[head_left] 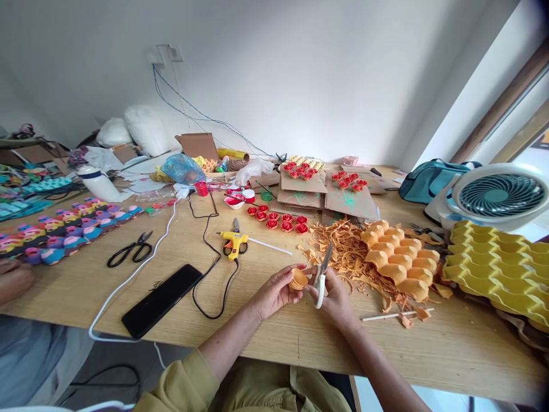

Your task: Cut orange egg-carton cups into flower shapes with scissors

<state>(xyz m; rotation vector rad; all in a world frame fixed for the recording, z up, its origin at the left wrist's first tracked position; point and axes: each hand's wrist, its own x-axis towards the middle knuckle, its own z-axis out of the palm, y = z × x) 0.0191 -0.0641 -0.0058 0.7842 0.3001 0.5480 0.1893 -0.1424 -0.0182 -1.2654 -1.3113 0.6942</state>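
Observation:
Between the fingers of my left hand (277, 293) is a small orange egg-carton cup (298, 279), its hollow side tilted up. My right hand (337, 300) grips scissors (321, 280) with white handles, their blades pointing up and away from me. The two hands are close together above the table's front part. To the right lies a heap of orange carton scraps (343, 252) beside an orange egg tray (401, 257). Beyond my left hand rests a yellow glue gun (235, 245) with a glue stick in its back end. Several red paper roses (278, 220) stand farther back.
Black scissors (136, 250), a black phone (160, 300) and a white cable (128, 280) lie to the left. Another person's hand (15, 280) is at the left edge. Yellow egg trays (493, 269) and a white fan (497, 197) stand at right; cardboard pieces (302, 197) are at the back.

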